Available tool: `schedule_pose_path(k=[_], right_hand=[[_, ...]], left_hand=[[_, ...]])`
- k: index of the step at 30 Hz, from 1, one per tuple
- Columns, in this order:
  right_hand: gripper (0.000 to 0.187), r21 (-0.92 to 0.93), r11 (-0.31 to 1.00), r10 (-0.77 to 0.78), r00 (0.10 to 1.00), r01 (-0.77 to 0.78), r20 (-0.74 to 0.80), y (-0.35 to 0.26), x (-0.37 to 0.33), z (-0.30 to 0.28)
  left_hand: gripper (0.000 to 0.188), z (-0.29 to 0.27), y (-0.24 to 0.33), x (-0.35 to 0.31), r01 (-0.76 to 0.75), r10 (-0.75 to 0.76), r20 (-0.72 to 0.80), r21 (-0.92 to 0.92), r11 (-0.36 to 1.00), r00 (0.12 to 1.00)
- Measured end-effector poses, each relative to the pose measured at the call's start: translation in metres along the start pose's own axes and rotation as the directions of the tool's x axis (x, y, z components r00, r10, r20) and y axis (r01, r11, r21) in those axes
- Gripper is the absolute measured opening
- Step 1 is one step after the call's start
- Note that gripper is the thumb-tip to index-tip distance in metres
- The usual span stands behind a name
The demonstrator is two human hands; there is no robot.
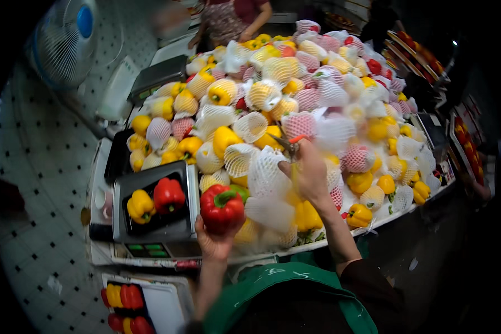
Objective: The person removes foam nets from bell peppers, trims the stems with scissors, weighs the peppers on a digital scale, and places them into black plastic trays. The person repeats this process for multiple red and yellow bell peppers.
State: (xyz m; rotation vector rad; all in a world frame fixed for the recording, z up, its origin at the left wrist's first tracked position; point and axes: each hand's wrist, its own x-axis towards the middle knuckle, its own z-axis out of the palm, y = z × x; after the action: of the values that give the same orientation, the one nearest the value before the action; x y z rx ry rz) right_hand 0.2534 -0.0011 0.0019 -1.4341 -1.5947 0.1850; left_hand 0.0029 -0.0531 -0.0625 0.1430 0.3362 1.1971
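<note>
My left hand (214,245) is wrapped round a large red bell pepper (222,214), its green stem facing up. In my right hand (310,173), held over the heap, are small snips with an orange handle (298,138) and dark blades pointing left. Beside the left hand, a scale (121,195) bears a black tray (160,219) with a yellow pepper (141,206) and a red pepper (168,195) in it. A pale foam net sleeve (270,214), blurred, lies between my hands.
A big heap of yellow and red peppers, many in white or pink foam nets (298,124), covers the table. Another scale (160,78) stands far left, near a fan (67,47). Packed pepper trays (124,296) sit below left. Across the table is a person in an apron (226,21).
</note>
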Motion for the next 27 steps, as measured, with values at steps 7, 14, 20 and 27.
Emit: schedule_pose_path(k=[7,14,20,27], right_hand=[[0.047,0.309,0.944,-0.060,0.858,-0.118,0.511,-0.021,-0.064,0.018],[0.044,0.226,0.966,-0.038,0.796,-0.125,0.604,-0.019,-0.079,0.029],[0.043,0.283,0.910,-0.004,0.675,-0.304,0.738,-0.012,-0.089,0.036],[0.032,0.323,0.757,0.099,0.589,-0.568,0.802,-0.019,-0.093,0.036]], left_hand=[[0.080,0.015,0.020,-0.002,0.004,0.006,0.085,-0.125,0.992,0.996],[0.075,0.000,0.006,0.003,-0.402,0.434,-0.028,0.323,0.856,0.901],[0.080,-0.001,0.014,-0.001,-0.522,0.537,0.130,0.504,0.688,0.834],[0.088,0.010,0.017,0.000,-0.496,0.479,0.193,0.570,0.656,0.856]])
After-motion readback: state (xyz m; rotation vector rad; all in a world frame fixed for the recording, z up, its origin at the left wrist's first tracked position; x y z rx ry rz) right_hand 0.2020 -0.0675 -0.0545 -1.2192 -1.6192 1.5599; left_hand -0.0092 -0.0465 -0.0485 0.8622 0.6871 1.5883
